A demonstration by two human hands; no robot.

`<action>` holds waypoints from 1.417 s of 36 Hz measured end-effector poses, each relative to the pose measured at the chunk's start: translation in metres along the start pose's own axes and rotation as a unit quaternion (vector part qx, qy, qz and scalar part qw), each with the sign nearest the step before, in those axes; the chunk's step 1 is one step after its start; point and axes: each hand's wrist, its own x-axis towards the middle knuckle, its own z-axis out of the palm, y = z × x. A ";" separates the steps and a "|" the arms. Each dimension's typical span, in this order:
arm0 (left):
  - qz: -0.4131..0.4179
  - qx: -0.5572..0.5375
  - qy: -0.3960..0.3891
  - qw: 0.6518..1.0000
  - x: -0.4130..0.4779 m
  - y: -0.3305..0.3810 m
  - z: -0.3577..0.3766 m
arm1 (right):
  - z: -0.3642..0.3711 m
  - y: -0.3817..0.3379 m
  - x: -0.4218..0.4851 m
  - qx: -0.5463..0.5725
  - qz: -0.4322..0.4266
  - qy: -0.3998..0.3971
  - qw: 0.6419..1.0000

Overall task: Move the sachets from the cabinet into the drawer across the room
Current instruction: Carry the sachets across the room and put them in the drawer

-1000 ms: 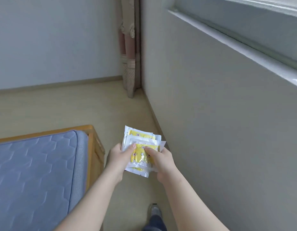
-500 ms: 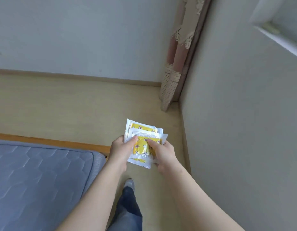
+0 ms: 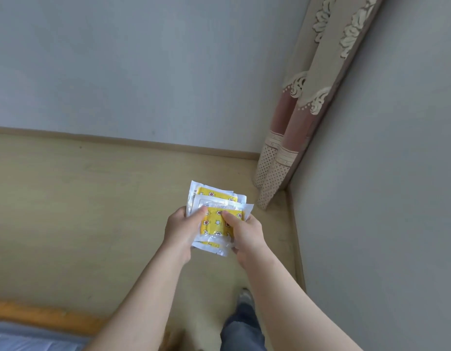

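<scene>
Carrying sachets (image 3: pixel 215 219) in both hands above a bedroom floor (image 3: pixel 80 211)

Two pale grey walls meet in a corner at the upper right: the far wall (image 3: pixel 118 59) runs across the top of the view and the side wall (image 3: pixel 384 198) fills the right edge. The beige floor spreads below them, edged by a low skirting board (image 3: pixel 118 139) of the same colour. A patterned curtain (image 3: pixel 303 117) in beige and dusky pink hangs in the corner, and its dotted hem reaches the floor. At the lower left, an orange wooden bed frame (image 3: pixel 42 316) borders a blue-grey mattress (image 3: pixel 29 340). A leg in blue jeans (image 3: pixel 242 330) shows between the forearms at the bottom, with a shoe (image 3: pixel 244 295) planted on the floor ahead of it.

Both bare forearms reach forward to the middle of the view. The left hand (image 3: pixel 181 231) grips the left side of the sachets, its thumb pressed on the top one. The right hand (image 3: pixel 247 234) grips the right side, thumb likewise on top, with its fingers curled underneath. The sachets are a small fanned stack of clear-edged white packets with yellow printed fronts, held in the air between the two hands, above the floor and near the curtain's hem.
</scene>
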 end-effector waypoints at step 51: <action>0.039 -0.244 0.448 0.859 0.420 0.311 -0.537 | 0.792 0.007 0.324 -0.267 0.138 -0.419 0.857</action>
